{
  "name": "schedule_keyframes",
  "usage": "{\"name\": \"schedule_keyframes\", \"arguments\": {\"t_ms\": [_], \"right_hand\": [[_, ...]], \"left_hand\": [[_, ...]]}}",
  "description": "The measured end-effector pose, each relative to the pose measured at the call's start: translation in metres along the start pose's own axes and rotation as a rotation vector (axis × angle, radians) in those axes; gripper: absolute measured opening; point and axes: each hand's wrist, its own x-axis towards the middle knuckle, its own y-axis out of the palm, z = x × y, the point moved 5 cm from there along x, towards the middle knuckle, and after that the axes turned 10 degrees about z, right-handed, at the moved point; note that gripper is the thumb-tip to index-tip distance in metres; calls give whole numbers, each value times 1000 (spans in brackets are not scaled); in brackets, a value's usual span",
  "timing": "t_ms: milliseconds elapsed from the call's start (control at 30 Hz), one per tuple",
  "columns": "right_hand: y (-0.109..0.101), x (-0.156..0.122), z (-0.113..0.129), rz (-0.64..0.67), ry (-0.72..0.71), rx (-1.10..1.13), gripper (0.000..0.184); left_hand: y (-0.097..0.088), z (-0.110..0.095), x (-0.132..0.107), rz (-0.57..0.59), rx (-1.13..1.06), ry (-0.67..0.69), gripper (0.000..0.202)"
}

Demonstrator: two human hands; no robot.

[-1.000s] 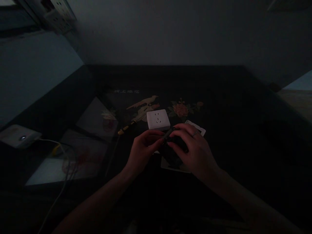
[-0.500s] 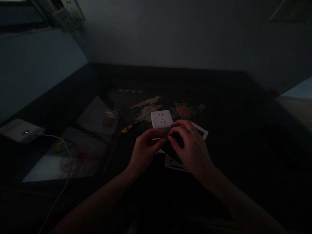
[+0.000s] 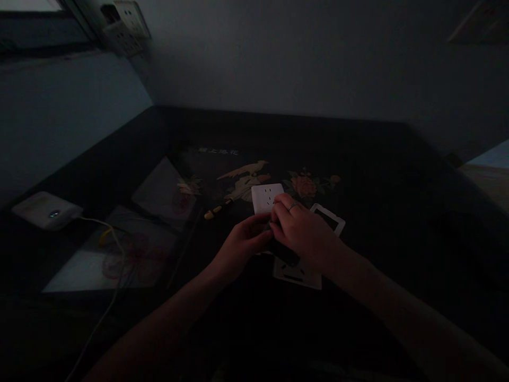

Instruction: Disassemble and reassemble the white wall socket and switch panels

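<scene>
In dim light my left hand (image 3: pixel 242 246) and my right hand (image 3: pixel 305 232) meet over a dark table (image 3: pixel 397 212). Both are closed round a small dark object (image 3: pixel 283 251) that I cannot make out. My right hand wears a ring and its fingers curl over the top of that object. Just beyond the fingers lies a white socket plate (image 3: pixel 265 197). A white frame (image 3: pixel 330 216) lies to the right of my right hand, and a white plate (image 3: pixel 298 275) lies under the hands.
A screwdriver with a yellow handle (image 3: pixel 217 209) lies left of the socket plate. A white box with a small light (image 3: pixel 46 210) and its cable (image 3: pixel 104 297) sit at the left. Wall sockets (image 3: pixel 125 24) hang at the upper left. The table bears a bird and flower picture (image 3: pixel 278 178).
My right hand has turned and slid left, closing more tightly over the dark object against my left fingers. The view has shifted slightly.
</scene>
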Motion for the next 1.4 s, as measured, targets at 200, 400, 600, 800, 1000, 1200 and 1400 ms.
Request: {"name": "schedule_keyframes", "arguments": {"t_ms": [200,400,600,800,1000,1200,1400], "right_hand": [[-10,4,2,-20,-96,-105,18],[-25,5,15,-230,-278,-159,17],[-31,13,10,-238,-335,-110,17],[-26,15,-1,-309,-249,-26,18],[-32,16,-17,-357,-136,234,13],[13,13,-33,163,193,267,12],[50,26,1,414,159,175,22]], "left_hand": [[-9,-19,-1,-137,113,83,31],[-12,-32,-3,-200,204,174,24],[-16,-31,-3,-176,156,180,29],[-25,-34,-3,-238,71,189,23],[-37,-32,1,-327,-120,231,25],[-55,-42,1,-439,-320,328,29],[-55,-43,0,-438,-373,344,36]]}}
